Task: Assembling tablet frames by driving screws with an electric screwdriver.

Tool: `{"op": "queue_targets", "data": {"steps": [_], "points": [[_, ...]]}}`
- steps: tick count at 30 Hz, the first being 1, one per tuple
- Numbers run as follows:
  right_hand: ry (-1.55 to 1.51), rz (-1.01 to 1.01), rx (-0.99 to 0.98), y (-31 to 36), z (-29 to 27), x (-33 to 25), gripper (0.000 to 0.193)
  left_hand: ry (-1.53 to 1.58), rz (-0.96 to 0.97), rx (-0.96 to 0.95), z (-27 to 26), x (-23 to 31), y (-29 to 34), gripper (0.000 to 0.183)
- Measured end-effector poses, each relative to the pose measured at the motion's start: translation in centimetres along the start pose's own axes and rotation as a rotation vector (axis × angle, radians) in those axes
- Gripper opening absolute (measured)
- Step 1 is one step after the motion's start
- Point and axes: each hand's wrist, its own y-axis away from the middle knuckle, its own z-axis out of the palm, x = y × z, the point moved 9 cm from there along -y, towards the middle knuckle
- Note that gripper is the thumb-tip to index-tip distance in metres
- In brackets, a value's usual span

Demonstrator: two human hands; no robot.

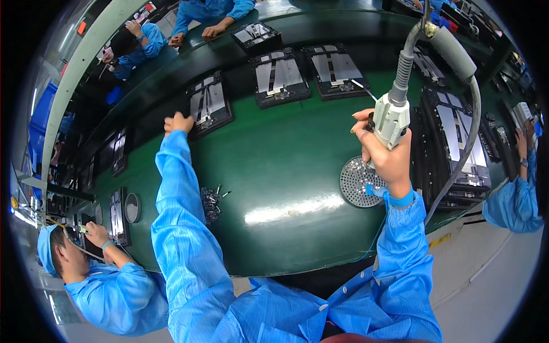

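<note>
My right hand (389, 157) is wrapped round a white electric screwdriver (392, 121), whose grey cable rises from its top. It is raised above a round perforated dish (351, 182) with small bright parts and a blue piece on it. A thin white-tipped rod sticks out beside the tool. My left arm reaches far forward, and my left hand (179, 122) has curled fingers at the left edge of an opened tablet-like device (210, 104) with silver battery panels. Its fingertips are partly hidden. Next to my left sleeve lies a pile of small dark metal parts (211, 204).
More opened devices (280, 77) line the far side of the green table (280, 160). A stack of them (457, 137) stands at the right, with a looping grey cable (476, 120) hanging before it. A co-worker (114, 286) sits close on my left; other people work across and at the right.
</note>
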Motion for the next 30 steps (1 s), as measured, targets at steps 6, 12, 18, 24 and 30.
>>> {"op": "queue_targets", "data": {"steps": [6, 12, 18, 24, 30], "points": [[-0.037, -0.035, 0.077, -0.3, 0.9, 0.2, 0.028, 0.540, 0.201, -0.441, -2.9, 18.4, 4.9, 0.094], [-0.101, -0.086, 0.010, -0.1, 2.9, -1.2, 0.031, 0.187, 0.156, -0.572, 4.3, 18.5, -2.1, 0.091], [-0.036, -0.118, 0.053, 0.3, 1.3, -0.8, 0.029, 1.024, 0.051, -0.605, 2.5, 23.5, 2.1, 0.079], [0.025, -0.169, 0.110, -0.1, 1.4, 0.1, 0.020, 1.034, 0.364, 0.096, -12.6, 14.1, 9.6, 0.063], [-0.002, -0.201, 0.089, -0.9, 2.0, -0.6, 0.014, 1.571, 0.110, -0.382, -16.8, 2.5, 31.1, 0.066]]}}
